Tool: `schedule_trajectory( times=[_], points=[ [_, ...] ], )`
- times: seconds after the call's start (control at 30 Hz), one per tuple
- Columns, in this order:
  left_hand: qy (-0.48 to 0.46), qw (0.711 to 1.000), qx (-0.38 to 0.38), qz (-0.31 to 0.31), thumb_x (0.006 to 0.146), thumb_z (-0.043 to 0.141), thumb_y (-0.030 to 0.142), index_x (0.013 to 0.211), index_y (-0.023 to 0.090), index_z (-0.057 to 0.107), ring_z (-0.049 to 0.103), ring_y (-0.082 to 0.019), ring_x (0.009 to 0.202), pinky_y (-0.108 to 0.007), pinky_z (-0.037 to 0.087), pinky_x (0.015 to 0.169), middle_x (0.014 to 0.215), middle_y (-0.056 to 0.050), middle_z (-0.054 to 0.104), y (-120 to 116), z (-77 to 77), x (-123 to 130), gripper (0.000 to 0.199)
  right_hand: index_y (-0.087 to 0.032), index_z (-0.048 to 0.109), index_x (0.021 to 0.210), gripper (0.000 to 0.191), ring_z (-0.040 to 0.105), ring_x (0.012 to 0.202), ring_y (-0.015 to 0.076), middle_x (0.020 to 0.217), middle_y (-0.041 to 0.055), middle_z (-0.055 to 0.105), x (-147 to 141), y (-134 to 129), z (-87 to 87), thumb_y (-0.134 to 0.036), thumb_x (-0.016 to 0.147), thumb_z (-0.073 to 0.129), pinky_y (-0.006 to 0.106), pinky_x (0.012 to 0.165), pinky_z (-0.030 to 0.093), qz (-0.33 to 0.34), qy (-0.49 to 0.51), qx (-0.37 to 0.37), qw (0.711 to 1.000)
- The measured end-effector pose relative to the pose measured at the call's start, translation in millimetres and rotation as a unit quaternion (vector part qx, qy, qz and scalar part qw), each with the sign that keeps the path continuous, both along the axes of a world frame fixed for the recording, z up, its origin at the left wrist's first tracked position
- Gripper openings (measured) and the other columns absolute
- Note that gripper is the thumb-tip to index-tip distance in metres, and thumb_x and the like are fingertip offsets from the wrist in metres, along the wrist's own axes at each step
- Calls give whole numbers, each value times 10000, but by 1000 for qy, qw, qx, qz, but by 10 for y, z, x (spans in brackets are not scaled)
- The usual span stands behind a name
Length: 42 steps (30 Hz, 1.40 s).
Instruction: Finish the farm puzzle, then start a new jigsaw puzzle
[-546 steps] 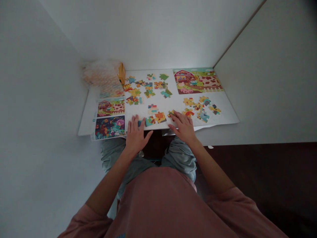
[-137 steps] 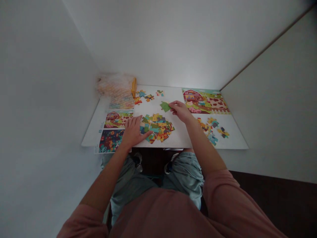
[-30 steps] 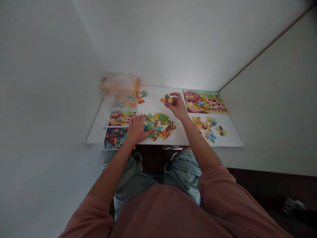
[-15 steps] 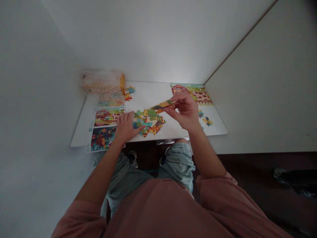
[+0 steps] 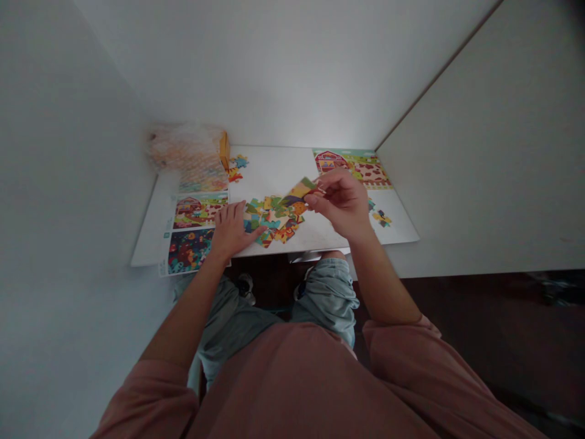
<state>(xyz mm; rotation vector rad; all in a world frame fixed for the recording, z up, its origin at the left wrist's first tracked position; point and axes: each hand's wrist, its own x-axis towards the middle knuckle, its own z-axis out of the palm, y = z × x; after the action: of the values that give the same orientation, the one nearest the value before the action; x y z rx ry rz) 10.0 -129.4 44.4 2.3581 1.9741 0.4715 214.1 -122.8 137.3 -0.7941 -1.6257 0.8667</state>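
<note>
In the head view, my right hand (image 5: 342,201) pinches a colourful puzzle piece (image 5: 297,191) between thumb and fingers, above the right part of a loose heap of puzzle pieces (image 5: 274,221). The held piece shows yellow, green and dark blue. My left hand (image 5: 232,230) lies with spread fingers at the heap's left side, its thumb touching the pieces. Its fingertips are beside the edge of a printed picture sheet (image 5: 194,210) with a farm scene above a dark blue scene.
A yellow box (image 5: 224,150) and a wrinkled clear plastic bag (image 5: 187,155) are at the back left, near a few pieces (image 5: 235,173). At the back right lies a farm picture (image 5: 370,171), with small pieces (image 5: 382,218) in front of it. White walls border the table (image 5: 274,164).
The piece in my right hand has tilted and now shows more of its printed face. My left hand stays by the heap. The whole view has shifted slightly.
</note>
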Motion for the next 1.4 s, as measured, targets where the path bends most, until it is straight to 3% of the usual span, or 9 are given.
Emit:
schedule_trajectory(
  times=[0.23,0.33,0.43,0.57,0.77,0.9,1.1,1.23,1.4],
  points=[
    [-24,1000,-1,-1,681,343,509,1198,161,140,175,-270,1081,-409,114,881,1167,-79,267,6,-10,-3,655,-256,394,877,261,442,501,67,610,-48,443,-46,-3,27,-330,654,507,192,459,397,44,-5,-139,989],
    [-25,1000,8,-2,675,334,531,1205,154,116,191,-265,1075,-398,109,884,1164,-85,273,6,-21,-12,685,-250,405,891,291,461,514,83,597,-42,468,-94,111,-135,-362,643,509,206,465,399,76,-62,-177,979],
    [-18,1000,8,1,670,332,543,1206,153,112,204,-262,1071,-388,105,887,1160,-89,280,1,-18,-24,699,-240,420,897,305,475,520,104,606,-30,491,-199,270,-417,-386,642,501,225,449,392,86,-135,-193,968],
    [-22,1000,6,10,665,319,560,1204,160,125,196,-269,1074,-393,99,884,1165,-90,275,-6,-3,-41,700,-241,435,914,293,489,587,136,685,-7,518,-324,445,-725,-366,655,489,274,521,398,75,-249,-139,956],
    [-42,999,-7,-1,669,341,534,1204,173,129,193,-266,1077,-383,91,893,1176,-82,259,13,-18,-96,680,-205,435,955,287,462,746,161,862,35,494,-506,830,-917,-322,693,445,313,685,349,9,-344,-6,939],
    [-49,999,-9,-12,657,363,534,1206,161,126,188,-265,1080,-377,87,899,1180,-90,249,30,-29,-135,705,-185,449,949,280,452,754,166,846,47,493,-865,1326,-1028,-295,692,447,319,706,332,31,-386,14,922],
    [-41,999,-21,-1,644,367,553,1198,179,158,194,-258,1079,-370,90,906,1182,-78,252,40,9,-155,700,-124,395,1047,523,447,781,193,896,102,462,-1373,1946,-1046,-238,572,580,329,702,334,77,-469,-12,880],
    [-47,998,-31,6,645,365,554,1199,195,154,199,-256,1079,-371,106,905,1184,-66,252,48,29,-158,693,-129,436,963,483,456,736,202,833,88,470,-1440,2053,-1044,-272,534,606,343,643,357,125,-499,-48,856],
    [-60,997,-44,-14,649,386,526,1201,162,148,190,-275,1083,-386,131,888,1175,-93,260,55,18,-173,703,-141,425,873,482,430,771,196,908,96,427,-1330,1964,-1044,-302,473,640,324,649,358,42,-454,-44,889]
  ],
)
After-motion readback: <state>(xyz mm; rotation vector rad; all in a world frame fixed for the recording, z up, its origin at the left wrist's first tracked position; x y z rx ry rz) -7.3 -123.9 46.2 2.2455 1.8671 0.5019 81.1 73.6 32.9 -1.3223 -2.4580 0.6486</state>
